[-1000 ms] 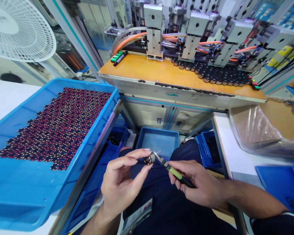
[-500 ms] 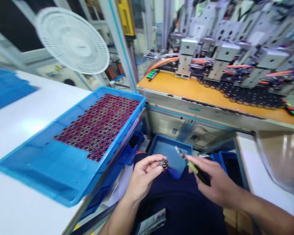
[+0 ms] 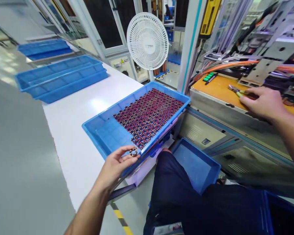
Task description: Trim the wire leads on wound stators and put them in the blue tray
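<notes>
A small dark ring-shaped part (image 3: 133,152) with copper-coloured spots is pinched between the thumb and fingers of my left hand (image 3: 119,161). That hand is over the near right edge of a blue tray (image 3: 105,133). Inside the tray, several rows of similar small round parts (image 3: 149,114), dark with red and copper-coloured spots, stand packed together. Off to the right, my right hand (image 3: 266,101) is closed around the green handles of a pair of pliers (image 3: 235,90). Their metal jaws point left, at the level of the orange worktop (image 3: 218,89).
Stacked blue trays (image 3: 63,76) stand on the white table (image 3: 80,104) at left. A white fan (image 3: 148,42) rises behind the packed tray. Machine fixtures (image 3: 267,62) with orange hoses stand at right. Another blue bin (image 3: 196,163) sits low beside my legs.
My view has turned left. My left hand has carried the ring-shaped part to the tray's edge, and my right hand has moved with the pliers from above my lap to the orange worktop.
</notes>
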